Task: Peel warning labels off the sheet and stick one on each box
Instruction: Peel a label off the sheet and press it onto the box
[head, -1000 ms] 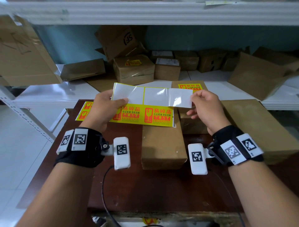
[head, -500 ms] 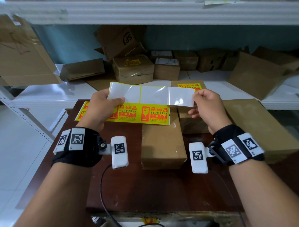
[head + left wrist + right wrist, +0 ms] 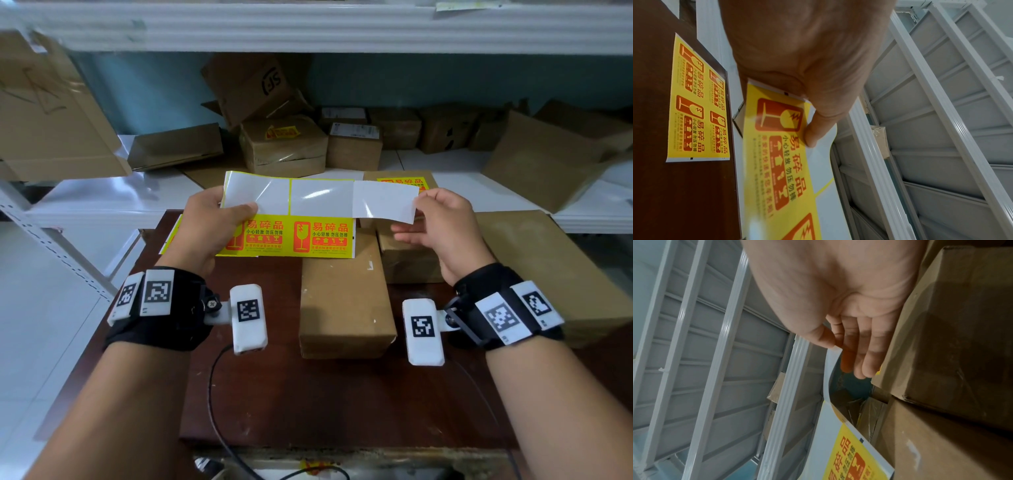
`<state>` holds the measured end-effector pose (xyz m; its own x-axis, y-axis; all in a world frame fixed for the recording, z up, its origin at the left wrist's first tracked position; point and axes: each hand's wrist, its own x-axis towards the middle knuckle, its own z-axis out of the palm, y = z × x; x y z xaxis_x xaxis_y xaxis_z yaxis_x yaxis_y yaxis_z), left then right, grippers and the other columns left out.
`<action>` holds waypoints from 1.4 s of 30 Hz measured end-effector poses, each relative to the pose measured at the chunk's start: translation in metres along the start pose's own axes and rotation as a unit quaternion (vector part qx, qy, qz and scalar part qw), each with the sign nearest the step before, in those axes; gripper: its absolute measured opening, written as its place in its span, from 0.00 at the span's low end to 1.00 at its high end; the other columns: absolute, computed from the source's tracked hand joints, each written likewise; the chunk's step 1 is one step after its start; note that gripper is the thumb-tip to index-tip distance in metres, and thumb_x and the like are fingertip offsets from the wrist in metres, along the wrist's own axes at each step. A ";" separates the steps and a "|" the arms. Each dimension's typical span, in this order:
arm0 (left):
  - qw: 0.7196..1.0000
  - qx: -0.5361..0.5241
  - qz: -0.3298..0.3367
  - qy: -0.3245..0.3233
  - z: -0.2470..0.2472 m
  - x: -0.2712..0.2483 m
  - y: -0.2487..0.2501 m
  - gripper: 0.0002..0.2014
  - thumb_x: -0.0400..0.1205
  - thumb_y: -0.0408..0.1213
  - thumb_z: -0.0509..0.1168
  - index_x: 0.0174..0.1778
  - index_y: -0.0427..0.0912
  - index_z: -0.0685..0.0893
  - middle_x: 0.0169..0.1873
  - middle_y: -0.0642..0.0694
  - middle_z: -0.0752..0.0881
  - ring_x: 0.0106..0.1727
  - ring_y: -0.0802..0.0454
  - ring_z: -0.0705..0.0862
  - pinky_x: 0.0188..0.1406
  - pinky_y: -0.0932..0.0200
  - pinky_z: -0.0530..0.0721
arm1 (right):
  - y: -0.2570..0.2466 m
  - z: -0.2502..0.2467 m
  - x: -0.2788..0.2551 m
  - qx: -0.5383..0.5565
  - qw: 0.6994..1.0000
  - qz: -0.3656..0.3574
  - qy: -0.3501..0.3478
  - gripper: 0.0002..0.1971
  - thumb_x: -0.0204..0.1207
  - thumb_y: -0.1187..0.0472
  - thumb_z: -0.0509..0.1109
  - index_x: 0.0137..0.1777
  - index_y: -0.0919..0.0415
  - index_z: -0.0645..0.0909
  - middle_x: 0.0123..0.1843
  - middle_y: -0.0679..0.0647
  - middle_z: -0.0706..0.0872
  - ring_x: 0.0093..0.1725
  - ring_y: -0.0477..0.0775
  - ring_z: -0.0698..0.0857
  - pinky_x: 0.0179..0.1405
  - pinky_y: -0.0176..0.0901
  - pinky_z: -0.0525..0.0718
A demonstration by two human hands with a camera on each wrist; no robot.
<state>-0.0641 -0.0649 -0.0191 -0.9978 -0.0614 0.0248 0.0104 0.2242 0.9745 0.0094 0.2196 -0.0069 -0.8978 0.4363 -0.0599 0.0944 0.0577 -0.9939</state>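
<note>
The left hand (image 3: 209,229) pinches the label sheet (image 3: 287,219) at its left edge. The right hand (image 3: 442,226) pinches a peeled label (image 3: 383,202) just above the boxes (image 3: 346,301).

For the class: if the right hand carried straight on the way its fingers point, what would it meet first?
Probably the labelled box just beyond the right hand: in the right wrist view the free fingertips point along its edge. Depth is unclear, so they might pass beside it.

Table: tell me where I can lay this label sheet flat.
The table shows bare wood in front of the middle box, between the forearms. Another bare strip runs left of that box, below the spare label sheet. The far right side is crowded: boxes sit close together there.
</note>
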 end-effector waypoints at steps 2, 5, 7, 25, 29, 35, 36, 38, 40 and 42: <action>1.000 0.001 0.001 0.003 -0.001 0.001 0.000 0.04 0.81 0.34 0.73 0.44 0.49 0.88 0.36 0.48 0.91 0.33 0.52 0.89 0.35 0.57 0.87 | -0.001 0.000 -0.001 0.030 1.000 0.008 -0.007 0.08 0.88 0.64 0.61 0.50 0.54 0.80 0.60 0.60 0.87 0.46 0.59 0.94 0.45 0.48 0.93; 1.000 -0.001 0.002 0.004 -0.001 0.001 0.000 0.05 0.81 0.34 0.73 0.44 0.49 0.88 0.36 0.48 0.90 0.33 0.52 0.88 0.33 0.58 0.86 | -0.001 0.000 -0.002 0.058 0.998 0.021 -0.014 0.06 0.88 0.64 0.61 0.56 0.57 0.79 0.63 0.61 0.85 0.49 0.61 0.94 0.48 0.49 0.93; 1.000 -0.004 0.001 0.007 -0.003 0.002 -0.001 0.04 0.81 0.34 0.73 0.46 0.49 0.88 0.39 0.45 0.91 0.37 0.49 0.89 0.39 0.53 0.88 | -0.003 0.000 -0.002 0.073 0.997 0.025 -0.013 0.07 0.88 0.64 0.60 0.62 0.59 0.78 0.63 0.62 0.86 0.48 0.61 0.94 0.48 0.49 0.93; 0.990 0.025 -0.038 0.130 -0.022 0.027 -0.034 0.05 0.78 0.32 0.72 0.47 0.44 0.88 0.42 0.44 0.90 0.44 0.44 0.89 0.46 0.49 0.87 | -0.005 0.002 -0.005 0.092 0.995 0.029 -0.031 0.06 0.89 0.64 0.59 0.58 0.59 0.78 0.60 0.69 0.87 0.48 0.66 0.94 0.46 0.52 0.93; 0.985 0.064 -0.065 0.150 -0.021 0.035 -0.051 0.07 0.77 0.34 0.73 0.48 0.40 0.85 0.47 0.39 0.89 0.48 0.41 0.87 0.46 0.50 0.84 | -0.003 0.005 -0.006 0.077 0.996 0.031 -0.040 0.08 0.89 0.63 0.60 0.63 0.61 0.78 0.61 0.67 0.87 0.47 0.64 0.94 0.48 0.54 0.93; 0.978 0.098 -0.117 0.142 -0.018 0.042 -0.074 0.15 0.78 0.35 0.73 0.60 0.36 0.85 0.54 0.39 0.89 0.55 0.40 0.88 0.60 0.39 0.87 | 0.000 0.011 -0.008 0.066 0.995 0.037 -0.057 0.09 0.89 0.62 0.61 0.65 0.62 0.77 0.61 0.67 0.87 0.48 0.64 0.94 0.53 0.59 0.92; 0.977 0.103 -0.124 0.143 -0.018 0.043 -0.078 0.16 0.78 0.35 0.73 0.61 0.35 0.84 0.55 0.39 0.89 0.56 0.39 0.88 0.61 0.39 0.87 | -0.001 0.011 -0.008 0.064 0.996 0.037 -0.058 0.09 0.89 0.61 0.61 0.65 0.61 0.77 0.61 0.67 0.87 0.47 0.64 0.94 0.52 0.58 0.92; 0.975 0.111 -0.132 0.139 -0.017 0.044 -0.083 0.18 0.77 0.36 0.74 0.61 0.35 0.84 0.55 0.39 0.89 0.57 0.38 0.88 0.62 0.38 0.87 | 0.000 0.012 -0.008 0.060 0.996 0.037 -0.060 0.09 0.89 0.61 0.61 0.65 0.61 0.77 0.61 0.66 0.87 0.46 0.63 0.94 0.51 0.57 0.92; 0.975 0.118 -0.139 0.126 -0.015 0.045 -0.086 0.17 0.76 0.34 0.75 0.59 0.35 0.83 0.54 0.40 0.88 0.58 0.39 0.87 0.61 0.40 0.87 | -0.001 0.012 -0.008 0.058 0.996 0.036 -0.061 0.09 0.89 0.61 0.62 0.66 0.61 0.77 0.62 0.66 0.87 0.46 0.62 0.94 0.49 0.55 0.92; 0.974 0.126 -0.154 0.107 -0.013 0.043 -0.086 0.18 0.78 0.32 0.75 0.62 0.36 0.82 0.54 0.41 0.87 0.59 0.39 0.86 0.59 0.44 0.86 | -0.001 0.012 -0.009 0.057 0.996 0.035 -0.062 0.08 0.89 0.61 0.62 0.64 0.61 0.78 0.61 0.66 0.87 0.46 0.62 0.94 0.48 0.54 0.92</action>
<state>-0.1070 -0.0993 -0.0992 -0.9146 -0.3582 -0.1878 -0.3303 0.3933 0.8580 0.0123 0.2047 -0.0064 -0.9379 0.3202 -0.1337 0.1158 -0.0745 -0.9905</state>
